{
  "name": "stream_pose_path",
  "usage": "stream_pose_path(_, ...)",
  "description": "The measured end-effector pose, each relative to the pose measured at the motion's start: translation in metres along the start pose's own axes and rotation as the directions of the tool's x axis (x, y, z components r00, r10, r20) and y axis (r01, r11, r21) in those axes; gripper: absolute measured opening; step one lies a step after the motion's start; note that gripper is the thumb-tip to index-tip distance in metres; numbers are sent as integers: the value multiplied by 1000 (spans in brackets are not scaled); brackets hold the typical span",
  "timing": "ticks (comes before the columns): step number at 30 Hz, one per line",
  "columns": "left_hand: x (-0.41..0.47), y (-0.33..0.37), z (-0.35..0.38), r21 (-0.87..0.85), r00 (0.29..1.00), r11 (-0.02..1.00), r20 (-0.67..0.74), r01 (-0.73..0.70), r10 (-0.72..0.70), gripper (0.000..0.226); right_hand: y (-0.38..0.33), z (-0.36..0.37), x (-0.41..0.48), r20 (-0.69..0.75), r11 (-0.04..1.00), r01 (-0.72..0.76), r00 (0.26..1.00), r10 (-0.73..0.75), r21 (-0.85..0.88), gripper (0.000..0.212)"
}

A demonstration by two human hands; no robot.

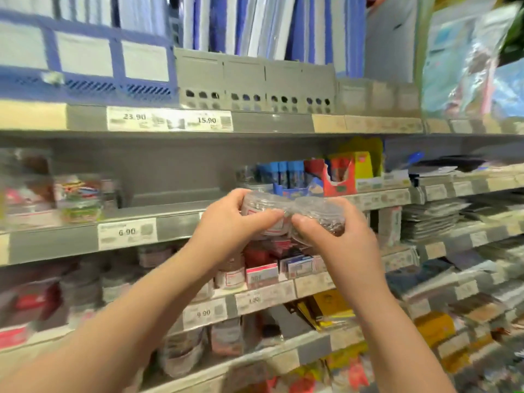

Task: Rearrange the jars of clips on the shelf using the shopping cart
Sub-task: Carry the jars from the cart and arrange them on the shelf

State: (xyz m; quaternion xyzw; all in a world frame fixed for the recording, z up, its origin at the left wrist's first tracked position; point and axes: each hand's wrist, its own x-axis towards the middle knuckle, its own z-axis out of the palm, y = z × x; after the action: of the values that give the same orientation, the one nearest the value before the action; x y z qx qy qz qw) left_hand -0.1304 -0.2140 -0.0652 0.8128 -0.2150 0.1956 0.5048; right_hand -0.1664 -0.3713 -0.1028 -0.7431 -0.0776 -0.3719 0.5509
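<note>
I hold two clear jars side by side in front of the middle shelf, right at its front edge. My left hand is closed around the left jar, fingers over its top and thumb across its white and red label. My right hand is closed around the right jar, which is packed with dark clips; my thumb presses on its near side. The two jars touch each other, and my thumbs nearly meet below them. Both jars are blurred, so I cannot read the labels.

Behind the jars, the stretch of the middle shelf to the left of my left hand is bare as far as a clear box of coloured clips, above the 6.90 price tag. Just right of the jars, on the same shelf, stand blue packs and a red and yellow display carton, close behind my right hand.

Below the middle shelf, under my wrists, sit more labelled jars and small red and white boxes. Above the middle shelf, a grey divider rack and a blue tray hold upright folders.
</note>
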Motion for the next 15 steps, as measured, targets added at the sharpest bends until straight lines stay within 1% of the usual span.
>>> stream_pose_path(2, 22, -4, -9, 61, 1000, 998, 16, 15, -16, 40, 6, 9, 20, 26, 1000, 14, 1000, -14, 17, 38)
stream_pose_path(3, 32, -6, -13, 105, 999, 994, 25, 20, -22, 45, 9, 12, 30, 31, 999, 17, 999, -18, 29, 38)
stream_pose_path(5, 53, -12, -20, 155, 999, 987, 16, 34, -37, 63, 19, 17, 48, 30, 999, 29, 999, -30, 46, 40)
stream_pose_path(7, 72, -17, -27, 140, 998, 989, -28, 55, -51, 75, 29, 21, 68, 23, 997, 49, 998, -51, 59, 46)
stream_pose_path(9, 92, -23, -33, 103, 995, 990, -51, 92, -88, 74, 38, 24, 88, 25, 996, 62, 998, -63, 64, 48)
stream_pose_path(12, 123, -29, -36, 126, 981, 977, -107, 174, -161, 77, 50, 31, 115, 63, 994, 55, 996, -62, 99, 39)
stream_pose_path(13, 133, -33, -36, 128, 973, 970, -132, 206, -189, 78, 55, 33, 122, 79, 992, 56, 995, -65, 109, 39)
stream_pose_path(15, 150, -40, -33, 114, 954, 957, -168, 268, -247, 88, 65, 39, 135, 81, 991, 68, 994, -78, 115, 50)
